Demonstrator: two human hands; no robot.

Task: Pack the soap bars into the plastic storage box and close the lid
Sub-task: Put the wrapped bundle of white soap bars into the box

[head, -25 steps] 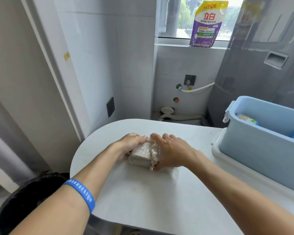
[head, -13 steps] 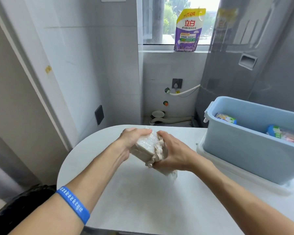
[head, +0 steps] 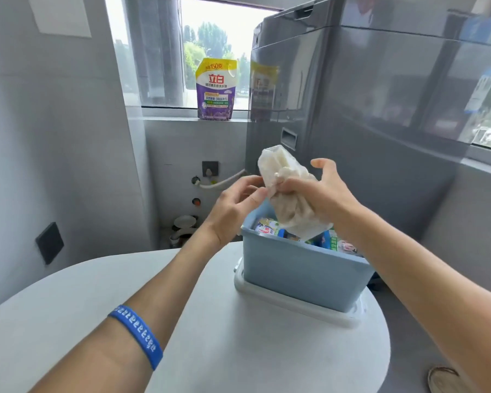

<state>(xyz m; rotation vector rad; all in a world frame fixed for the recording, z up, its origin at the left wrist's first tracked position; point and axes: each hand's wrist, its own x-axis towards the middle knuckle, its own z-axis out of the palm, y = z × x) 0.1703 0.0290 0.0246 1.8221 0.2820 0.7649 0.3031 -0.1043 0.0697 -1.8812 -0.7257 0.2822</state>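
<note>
A pale blue plastic storage box [head: 301, 276] stands open on the round white table [head: 238, 350], resting on its white lid [head: 289, 302]. Several wrapped soap bars [head: 267, 226] lie inside. My right hand [head: 318, 194] grips a clear plastic bag of white soap bars [head: 284, 191] and holds it tilted above the box's far left corner. My left hand [head: 233, 208] hovers just left of the bag, fingers apart, thumb close to the plastic; whether it touches is unclear.
A grey washing machine [head: 380, 123] rises behind the box. A purple detergent pouch [head: 216, 89] stands on the windowsill. Wall pipes and a socket [head: 209, 168] are at the back; a dark wall plate [head: 49, 243] is on the left.
The bag of soap bars has been lifted off the table and carried right, up over the box. My left hand has come off the bag; the right hand keeps hold.
</note>
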